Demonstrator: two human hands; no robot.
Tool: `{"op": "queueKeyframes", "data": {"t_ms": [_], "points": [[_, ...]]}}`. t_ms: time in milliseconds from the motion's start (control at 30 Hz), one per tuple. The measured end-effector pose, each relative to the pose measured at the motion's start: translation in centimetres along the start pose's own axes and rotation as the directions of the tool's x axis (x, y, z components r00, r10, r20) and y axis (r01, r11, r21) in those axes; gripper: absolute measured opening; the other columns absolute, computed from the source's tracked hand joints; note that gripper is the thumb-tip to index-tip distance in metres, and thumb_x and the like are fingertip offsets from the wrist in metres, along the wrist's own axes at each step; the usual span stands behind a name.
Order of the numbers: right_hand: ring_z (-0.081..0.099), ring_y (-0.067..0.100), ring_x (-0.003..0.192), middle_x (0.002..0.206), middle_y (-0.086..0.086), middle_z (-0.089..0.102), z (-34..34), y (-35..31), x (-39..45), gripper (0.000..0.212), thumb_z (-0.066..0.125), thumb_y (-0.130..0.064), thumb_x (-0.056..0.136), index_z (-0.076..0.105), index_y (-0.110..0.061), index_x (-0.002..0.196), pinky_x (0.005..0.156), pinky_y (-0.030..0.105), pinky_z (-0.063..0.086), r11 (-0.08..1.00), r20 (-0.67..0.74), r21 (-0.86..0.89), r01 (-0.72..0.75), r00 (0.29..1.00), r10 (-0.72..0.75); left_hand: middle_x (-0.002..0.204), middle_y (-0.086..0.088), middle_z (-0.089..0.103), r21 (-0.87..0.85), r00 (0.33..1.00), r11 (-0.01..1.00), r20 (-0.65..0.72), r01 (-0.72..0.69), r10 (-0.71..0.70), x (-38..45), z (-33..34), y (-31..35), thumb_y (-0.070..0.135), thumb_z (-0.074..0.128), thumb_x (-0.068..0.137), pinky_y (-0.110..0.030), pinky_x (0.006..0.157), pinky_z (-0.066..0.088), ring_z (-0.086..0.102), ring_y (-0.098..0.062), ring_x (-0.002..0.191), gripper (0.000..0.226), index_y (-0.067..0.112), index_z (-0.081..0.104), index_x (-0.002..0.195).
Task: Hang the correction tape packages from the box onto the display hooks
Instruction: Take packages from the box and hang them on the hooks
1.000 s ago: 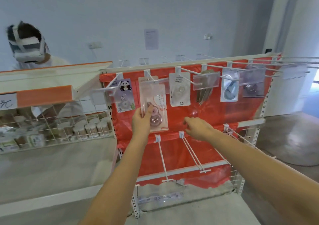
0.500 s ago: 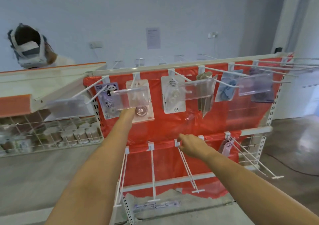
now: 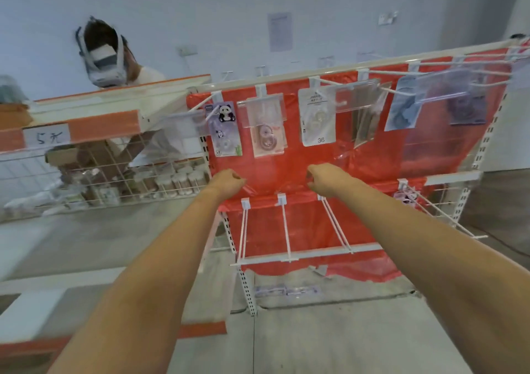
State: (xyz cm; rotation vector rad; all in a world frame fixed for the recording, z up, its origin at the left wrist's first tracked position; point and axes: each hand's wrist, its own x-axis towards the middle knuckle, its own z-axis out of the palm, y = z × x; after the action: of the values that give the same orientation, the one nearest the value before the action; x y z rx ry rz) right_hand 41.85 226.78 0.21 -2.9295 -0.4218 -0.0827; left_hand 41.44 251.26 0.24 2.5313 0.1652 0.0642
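Note:
A pink correction tape package [image 3: 268, 137] hangs on an upper display hook behind a clear tag holder [image 3: 262, 109], against the red backing [image 3: 372, 167]. Beside it hang a panda package [image 3: 224, 128] and a white package marked 36 [image 3: 317, 118]. My left hand [image 3: 228, 181] hovers below the pink package with loosely curled fingers, holding nothing. My right hand [image 3: 327, 180] is level with it, also loosely curled and empty, just above a lower hook's base. Three lower hooks [image 3: 285, 230] are bare. The box is out of view.
Blue [image 3: 401, 107] and purple [image 3: 466, 107] packages hang further right, and a small one [image 3: 404, 196] on a lower right hook. A wire basket [image 3: 114, 178] of small jars stands left. A person wearing a headset [image 3: 104, 55] is behind that shelf. A clear package [image 3: 286, 290] lies at the rack's foot.
My left hand has let go of the pink package, which now hangs on its hook, and has dropped below it. My right hand has lifted slightly from the lower hook's base.

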Motion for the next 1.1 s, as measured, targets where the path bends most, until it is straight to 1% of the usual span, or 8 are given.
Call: {"op": "queueKeyframes", "data": {"t_ms": [67, 167, 333, 400, 533, 733, 933, 1100], "points": [[0.054, 0.032, 0.113, 0.124, 0.016, 0.058, -0.8, -2.1, -1.4, 0.031, 0.050, -0.020, 0.093, 0.053, -0.006, 0.120, 0.088, 0.035, 0.044, 1.000, -0.020, -0.019, 0.019, 1.000, -0.019, 0.120, -0.009, 0.064, 0.127, 0.998, 0.990, 0.012, -0.063, 0.062, -2.4, -0.8, -0.2, 0.033, 0.056, 0.092, -0.039, 0.096, 0.048, 0.060, -0.027, 0.108, 0.035, 0.011, 0.064, 0.118], [0.052, 0.033, 0.116, 0.127, 0.017, 0.056, -1.5, -5.5, -4.3, 0.033, 0.048, -0.019, 0.093, 0.052, -0.006, 0.123, 0.093, 0.037, 0.044, 0.999, -0.077, -0.035, 0.019, 0.997, -0.022, 0.121, -0.009, 0.061, 0.263, 0.987, 0.953, -0.012, -0.153, 0.162, -6.5, -2.0, 0.0, 0.035, 0.052, 0.094, -0.035, 0.094, 0.046, 0.057, -0.026, 0.110, 0.038, 0.010, 0.059, 0.122], [0.052, 0.037, 0.114, 0.121, 0.020, 0.056, 0.5, -9.6, -10.1, 0.031, 0.046, -0.015, 0.092, 0.052, -0.004, 0.120, 0.094, 0.042, 0.045, 0.998, -0.159, -0.059, 0.005, 0.987, -0.014, 0.112, -0.014, 0.064, 0.355, 0.955, 0.894, -0.012, -0.272, 0.295, -13.9, -2.1, -0.9, 0.026, 0.048, 0.096, -0.032, 0.083, 0.044, 0.058, -0.029, 0.103, 0.028, 0.006, 0.059, 0.113], [0.053, 0.037, 0.114, 0.121, 0.021, 0.055, 2.4, -10.6, -12.6, 0.032, 0.046, -0.015, 0.091, 0.052, -0.004, 0.121, 0.094, 0.042, 0.045, 0.997, -0.141, -0.070, -0.008, 0.990, -0.002, 0.110, -0.015, 0.064, 0.387, 0.952, 0.875, 0.029, -0.293, 0.306, -16.4, -0.9, -2.3, 0.023, 0.047, 0.096, -0.033, 0.080, 0.043, 0.058, -0.030, 0.100, 0.026, 0.006, 0.060, 0.110], [0.053, 0.037, 0.112, 0.123, 0.020, 0.056, 7.0, -11.8, -16.5, 0.035, 0.045, -0.014, 0.092, 0.050, -0.005, 0.125, 0.090, 0.042, 0.046, 0.997, 0.003, -0.061, -0.041, 0.999, 0.041, 0.110, -0.013, 0.064, 0.412, 0.949, 0.856, 0.089, -0.313, 0.304, -20.3, 2.8, -6.5, 0.026, 0.046, 0.095, -0.038, 0.083, 0.047, 0.058, -0.032, 0.100, 0.027, 0.007, 0.061, 0.107], [0.053, 0.033, 0.112, 0.123, 0.014, 0.057, 16.3, -10.8, -20.1, 0.029, 0.045, -0.012, 0.092, 0.053, -0.010, 0.120, 0.091, 0.038, 0.047, 0.997, 0.192, -0.034, -0.069, 0.979, 0.074, 0.115, -0.006, 0.063, 0.395, 0.953, 0.872, 0.206, -0.289, 0.223, -23.4, 11.2, -13.2, 0.026, 0.046, 0.094, -0.035, 0.089, 0.045, 0.057, -0.027, 0.108, 0.024, 0.016, 0.062, 0.108], [0.051, 0.030, 0.117, 0.128, 0.011, 0.054, 29.8, -7.1, -23.5, 0.031, 0.043, -0.014, 0.094, 0.051, -0.010, 0.124, 0.093, 0.036, 0.044, 0.993, 0.416, 0.014, -0.114, 0.904, 0.097, 0.115, -0.005, 0.062, 0.480, 0.894, 0.782, 0.396, -0.397, 0.210, -25.4, 22.4, -20.0, 0.026, 0.042, 0.096, -0.036, 0.087, 0.042, 0.054, -0.026, 0.109, 0.024, 0.018, 0.060, 0.109], [0.053, 0.031, 0.112, 0.124, 0.014, 0.054, 43.1, -3.0, -27.2, 0.028, 0.040, -0.011, 0.096, 0.048, -0.007, 0.122, 0.087, 0.037, 0.045, 0.990, 0.566, -0.024, -0.137, 0.815, 0.127, 0.108, -0.003, 0.065, 0.481, 0.862, 0.802, 0.501, -0.356, 0.082, -26.9, 32.9, -28.0, 0.027, 0.043, 0.096, -0.035, 0.087, 0.047, 0.057, -0.023, 0.101, 0.022, 0.018, 0.060, 0.106]]}}
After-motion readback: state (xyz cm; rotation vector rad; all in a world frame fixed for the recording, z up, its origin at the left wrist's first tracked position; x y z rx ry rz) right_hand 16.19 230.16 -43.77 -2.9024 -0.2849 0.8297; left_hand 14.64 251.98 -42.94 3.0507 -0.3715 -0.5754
